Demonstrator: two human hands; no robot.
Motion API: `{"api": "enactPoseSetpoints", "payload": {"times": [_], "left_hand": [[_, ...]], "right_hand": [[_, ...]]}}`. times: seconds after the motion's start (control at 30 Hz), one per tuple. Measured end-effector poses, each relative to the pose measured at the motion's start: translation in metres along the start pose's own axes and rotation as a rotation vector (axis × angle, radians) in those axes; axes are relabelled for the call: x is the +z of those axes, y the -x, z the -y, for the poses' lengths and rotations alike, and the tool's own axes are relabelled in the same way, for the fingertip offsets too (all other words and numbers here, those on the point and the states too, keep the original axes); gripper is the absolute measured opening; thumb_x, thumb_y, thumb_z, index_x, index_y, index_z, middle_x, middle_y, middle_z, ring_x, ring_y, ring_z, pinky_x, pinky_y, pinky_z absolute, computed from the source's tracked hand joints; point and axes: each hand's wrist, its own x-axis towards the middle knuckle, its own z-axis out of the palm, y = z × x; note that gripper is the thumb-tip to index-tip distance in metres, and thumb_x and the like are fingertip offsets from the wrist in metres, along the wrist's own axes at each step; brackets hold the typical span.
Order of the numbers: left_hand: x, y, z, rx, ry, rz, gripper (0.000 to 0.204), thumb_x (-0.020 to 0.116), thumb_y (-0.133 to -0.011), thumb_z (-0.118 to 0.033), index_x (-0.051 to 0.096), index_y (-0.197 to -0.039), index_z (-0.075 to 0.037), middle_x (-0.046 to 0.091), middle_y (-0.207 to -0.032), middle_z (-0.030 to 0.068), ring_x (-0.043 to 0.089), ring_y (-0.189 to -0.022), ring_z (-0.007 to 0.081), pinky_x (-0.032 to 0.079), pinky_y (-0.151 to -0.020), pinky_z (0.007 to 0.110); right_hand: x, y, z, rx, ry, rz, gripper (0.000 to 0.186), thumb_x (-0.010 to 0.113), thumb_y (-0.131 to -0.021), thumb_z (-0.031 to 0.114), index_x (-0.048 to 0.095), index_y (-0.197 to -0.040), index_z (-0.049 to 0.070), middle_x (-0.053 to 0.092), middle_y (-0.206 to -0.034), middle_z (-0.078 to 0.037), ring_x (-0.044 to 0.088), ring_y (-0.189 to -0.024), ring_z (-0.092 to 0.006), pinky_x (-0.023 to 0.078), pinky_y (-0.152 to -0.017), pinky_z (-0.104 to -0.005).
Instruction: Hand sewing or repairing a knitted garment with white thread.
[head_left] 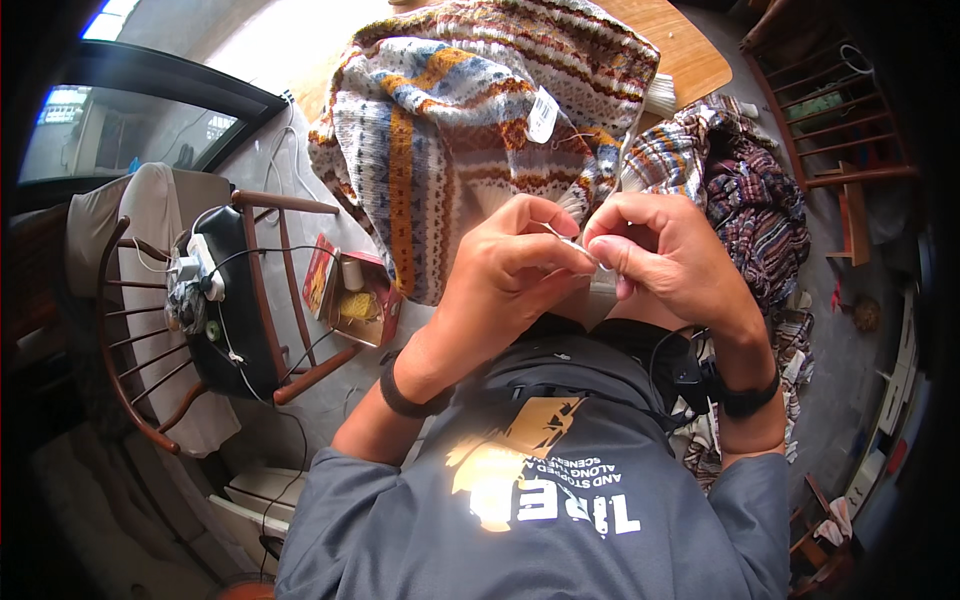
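Observation:
In front of my body, my left hand and my right hand meet with thumbs and fingers pinched together. Between the fingertips shows a small white piece, too small to tell whether it is yarn or a knit edge. Just beyond my hands a patterned knit garment in white, blue, mustard and brown drapes over the table toward my lap. A white tag lies on it. Parts of the knit behind my hands are hidden.
Striped knitwear is heaped at the right, trailing down beside me. The wooden table spans the far side. To the left, a wooden chair carries a power strip with cables. An open box with yarn sits beside it.

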Motion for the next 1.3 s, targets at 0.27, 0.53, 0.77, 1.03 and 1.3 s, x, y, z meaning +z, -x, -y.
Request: {"api": "enactPoseSetpoints", "payload": {"times": [0.27, 0.53, 0.77, 1.03, 1.3], "left_hand": [[0.001, -0.003, 0.005, 0.012, -0.032, -0.002, 0.017, 0.081, -0.082, 0.004, 0.077, -0.093, -0.007, 0.058, -0.115, 0.0107, 0.069, -0.088, 0.0155, 0.055, -0.07, 0.027], [0.001, -0.005, 0.004, 0.015, -0.004, 0.001, 0.015, 0.081, -0.082, 0.003, 0.078, -0.094, -0.005, 0.068, -0.112, 0.0101, 0.071, -0.088, 0.0162, 0.058, -0.073, 0.028], [0.002, 0.004, -0.004, -0.076, 0.083, -0.023, 0.014, 0.078, -0.085, 0.005, 0.077, -0.098, -0.001, 0.072, -0.104, 0.0096, 0.073, -0.091, 0.0153, 0.06, -0.076, 0.026], [0.005, 0.007, -0.005, -0.048, 0.13, -0.061, 0.015, 0.077, -0.085, 0.007, 0.077, -0.099, 0.0, 0.073, -0.105, 0.0101, 0.072, -0.093, 0.0142, 0.059, -0.078, 0.025], [0.002, 0.005, -0.003, -0.06, 0.103, -0.073, 0.017, 0.078, -0.084, 0.007, 0.077, -0.098, -0.002, 0.074, -0.105, 0.0106, 0.073, -0.092, 0.0155, 0.059, -0.077, 0.026]], "right_hand": [[-0.006, 0.0, -0.003, 0.017, 0.025, 0.053, 0.008, 0.067, -0.097, 0.002, 0.072, -0.1, -0.003, 0.067, -0.078, -0.001, 0.062, -0.061, -0.0058, 0.05, -0.055, -0.0214], [-0.005, 0.004, -0.01, 0.015, -0.026, 0.014, 0.009, 0.067, -0.098, 0.007, 0.069, -0.098, -0.002, 0.064, -0.078, 0.001, 0.058, -0.06, -0.004, 0.047, -0.054, -0.0199], [-0.009, 0.004, -0.012, 0.029, -0.15, 0.054, 0.01, 0.067, -0.099, 0.01, 0.068, -0.1, 0.0, 0.064, -0.08, 0.001, 0.058, -0.061, -0.0034, 0.046, -0.055, -0.0189], [-0.005, 0.011, -0.008, -0.064, -0.148, -0.023, 0.006, 0.067, -0.098, 0.004, 0.068, -0.1, -0.002, 0.065, -0.084, 0.0, 0.059, -0.064, -0.0038, 0.048, -0.057, -0.0192], [0.0, 0.025, -0.015, -0.173, -0.01, -0.144, 0.006, 0.067, -0.095, -0.005, 0.069, -0.101, -0.003, 0.066, -0.092, -0.003, 0.063, -0.073, -0.0068, 0.051, -0.064, -0.0203]]}}
